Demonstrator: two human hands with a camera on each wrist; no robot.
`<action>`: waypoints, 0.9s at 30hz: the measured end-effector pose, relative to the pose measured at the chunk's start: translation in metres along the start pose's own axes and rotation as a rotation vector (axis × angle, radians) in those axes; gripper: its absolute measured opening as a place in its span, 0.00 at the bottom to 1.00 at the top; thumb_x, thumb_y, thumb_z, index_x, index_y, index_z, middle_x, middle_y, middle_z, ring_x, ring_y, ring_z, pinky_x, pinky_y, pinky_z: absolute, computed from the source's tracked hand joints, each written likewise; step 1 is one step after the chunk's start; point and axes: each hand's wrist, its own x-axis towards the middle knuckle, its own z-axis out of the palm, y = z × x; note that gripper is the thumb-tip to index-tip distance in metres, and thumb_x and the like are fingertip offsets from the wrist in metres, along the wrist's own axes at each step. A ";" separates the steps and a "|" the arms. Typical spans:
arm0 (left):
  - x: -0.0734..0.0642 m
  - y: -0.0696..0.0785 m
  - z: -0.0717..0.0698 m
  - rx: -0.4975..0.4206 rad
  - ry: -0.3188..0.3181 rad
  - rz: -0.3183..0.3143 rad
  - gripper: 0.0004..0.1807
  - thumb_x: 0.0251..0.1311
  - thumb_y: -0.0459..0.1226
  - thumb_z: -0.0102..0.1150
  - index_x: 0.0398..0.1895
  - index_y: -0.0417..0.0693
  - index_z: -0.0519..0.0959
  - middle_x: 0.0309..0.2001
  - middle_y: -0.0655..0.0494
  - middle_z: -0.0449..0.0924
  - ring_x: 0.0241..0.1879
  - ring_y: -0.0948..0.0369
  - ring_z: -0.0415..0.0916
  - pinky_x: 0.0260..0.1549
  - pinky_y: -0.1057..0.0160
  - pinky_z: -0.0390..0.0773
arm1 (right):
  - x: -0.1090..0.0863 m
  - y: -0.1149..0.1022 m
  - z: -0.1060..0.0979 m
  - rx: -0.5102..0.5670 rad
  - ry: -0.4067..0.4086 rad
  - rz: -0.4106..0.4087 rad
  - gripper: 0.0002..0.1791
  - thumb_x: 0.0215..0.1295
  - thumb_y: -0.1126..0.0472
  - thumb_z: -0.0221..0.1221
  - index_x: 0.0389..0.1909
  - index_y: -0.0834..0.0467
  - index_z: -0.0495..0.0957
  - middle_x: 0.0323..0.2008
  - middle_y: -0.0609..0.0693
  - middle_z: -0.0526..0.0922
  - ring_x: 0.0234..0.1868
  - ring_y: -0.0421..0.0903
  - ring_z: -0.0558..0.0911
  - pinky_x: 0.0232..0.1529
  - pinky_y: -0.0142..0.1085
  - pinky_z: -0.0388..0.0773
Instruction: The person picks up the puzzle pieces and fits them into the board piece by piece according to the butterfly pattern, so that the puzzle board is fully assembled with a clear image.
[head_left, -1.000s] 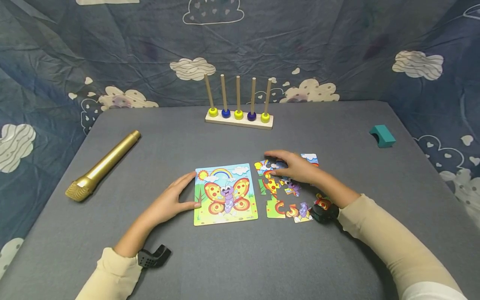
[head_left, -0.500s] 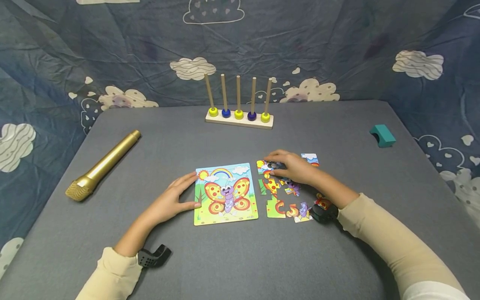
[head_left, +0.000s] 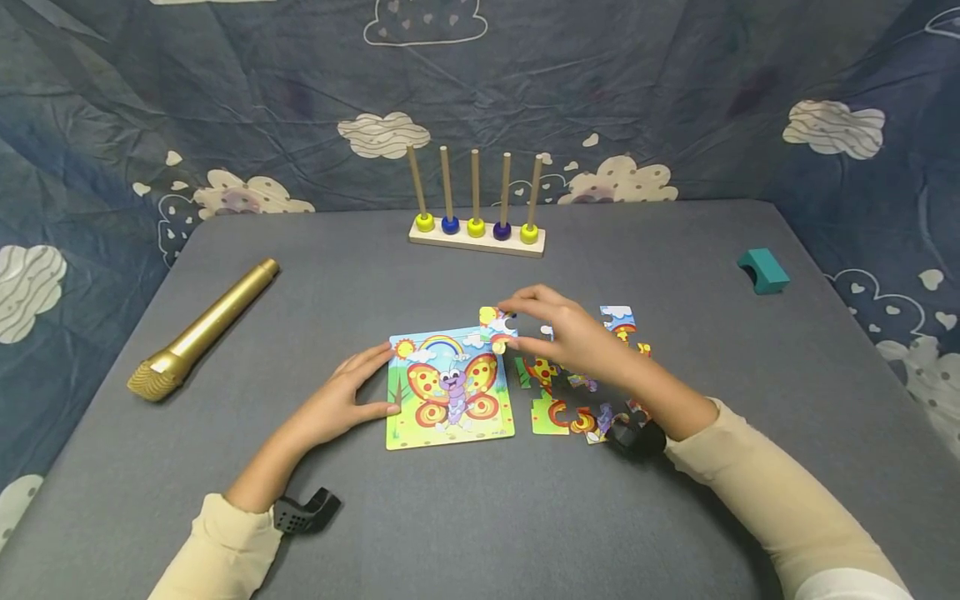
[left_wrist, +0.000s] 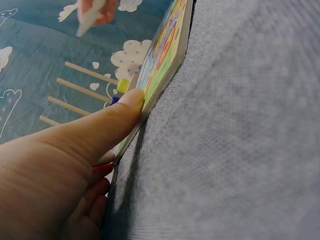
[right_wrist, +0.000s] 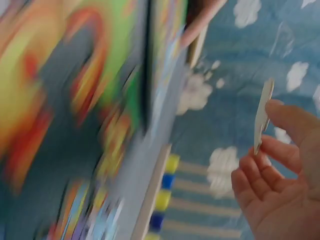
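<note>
My right hand (head_left: 577,329) pinches a puzzle piece (head_left: 491,323) with a sun and clouds between thumb and fingers. In the head view it appears over the upper right corner of the square butterfly puzzle board (head_left: 442,425). Seen edge-on in the right wrist view, the piece (right_wrist: 262,115) is raised off the table. My left hand (head_left: 337,400) rests at the board's left side, thumb on its edge and fingertips at the upper left corner. More puzzle pieces (head_left: 551,415) lie right of the board, partly hidden beneath my right hand and wrist.
At the back stands a wooden peg rack (head_left: 477,242) with one ring low on each peg. A gold microphone (head_left: 210,325) lies on the left of the grey table (head_left: 450,533). Far right is a teal arch block (head_left: 765,271). Patterned cloth hangs behind.
My right hand has lifted the sun piece from among the loose pieces and moved it left to the board's upper right corner. The left hand has stayed at the board's left edge.
</note>
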 end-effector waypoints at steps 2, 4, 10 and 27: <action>0.000 -0.001 0.000 0.003 0.002 0.005 0.43 0.49 0.46 0.65 0.67 0.45 0.57 0.67 0.49 0.51 0.65 0.48 0.46 0.57 0.44 0.52 | 0.002 -0.012 0.007 0.013 0.012 -0.021 0.24 0.56 0.59 0.62 0.55 0.57 0.72 0.51 0.52 0.69 0.51 0.47 0.70 0.45 0.42 0.71; 0.001 -0.001 0.000 0.004 0.003 0.007 0.43 0.49 0.47 0.65 0.67 0.45 0.57 0.67 0.50 0.51 0.65 0.48 0.46 0.57 0.44 0.53 | 0.006 -0.021 0.017 0.022 0.017 -0.034 0.24 0.56 0.58 0.61 0.55 0.58 0.72 0.50 0.52 0.70 0.50 0.46 0.70 0.44 0.41 0.72; 0.001 -0.004 0.000 0.011 0.002 0.013 0.43 0.49 0.49 0.64 0.67 0.46 0.57 0.67 0.50 0.51 0.65 0.49 0.46 0.57 0.44 0.52 | 0.021 -0.032 0.054 -0.020 -0.064 0.026 0.23 0.57 0.57 0.61 0.54 0.58 0.73 0.50 0.52 0.71 0.50 0.46 0.71 0.47 0.37 0.70; 0.000 -0.002 0.001 -0.012 -0.016 -0.001 0.43 0.49 0.49 0.63 0.67 0.47 0.56 0.68 0.51 0.49 0.65 0.48 0.44 0.56 0.43 0.52 | 0.049 -0.015 0.095 -0.115 -0.166 0.109 0.23 0.55 0.53 0.62 0.53 0.52 0.74 0.49 0.48 0.72 0.49 0.46 0.69 0.49 0.41 0.63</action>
